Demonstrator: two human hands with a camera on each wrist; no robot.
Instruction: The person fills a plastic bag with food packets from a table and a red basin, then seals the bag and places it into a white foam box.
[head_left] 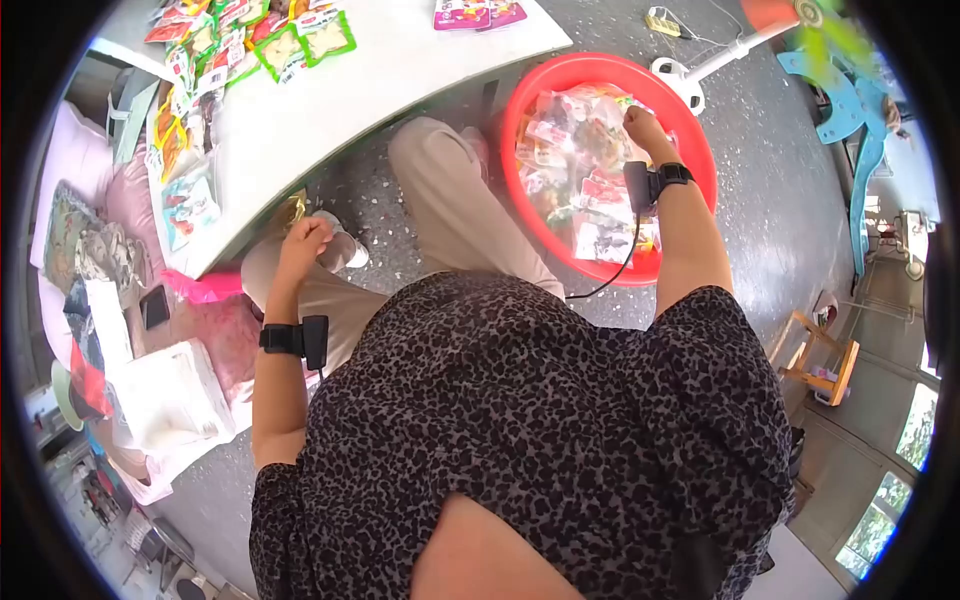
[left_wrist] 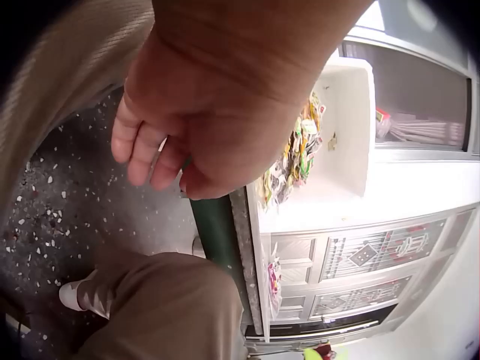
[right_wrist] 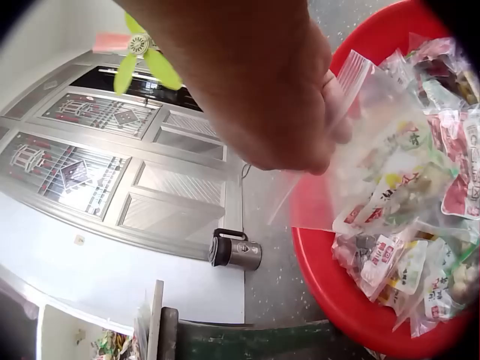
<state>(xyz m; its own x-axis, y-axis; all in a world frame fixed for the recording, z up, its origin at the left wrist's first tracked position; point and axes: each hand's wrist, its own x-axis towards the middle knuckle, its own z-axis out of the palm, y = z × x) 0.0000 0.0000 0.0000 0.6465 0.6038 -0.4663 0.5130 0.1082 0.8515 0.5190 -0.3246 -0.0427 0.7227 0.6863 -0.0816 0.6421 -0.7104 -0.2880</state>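
Observation:
My right hand (head_left: 648, 132) is over the right side of a red basin (head_left: 708, 200). In the right wrist view, the right hand (right_wrist: 277, 105) grips the top edge of a clear zip bag (right_wrist: 375, 172) with small printed packets inside. Other clear bags of packets (right_wrist: 382, 262) fill the basin (right_wrist: 319, 277) under it. My left hand (head_left: 305, 243) hangs over my lap beside the table edge, its fingers loosely bent. Nothing shows between the fingers of the left hand (left_wrist: 187, 127) in the left wrist view.
The white table (head_left: 330, 110) carries many small colourful packets (head_left: 230, 45), a clear bag (head_left: 190, 205) and pink packs (head_left: 480, 14). A white fan stand (head_left: 715, 65) is behind the basin. Pink cushions (head_left: 130, 215) and a phone (head_left: 155, 307) lie at the left.

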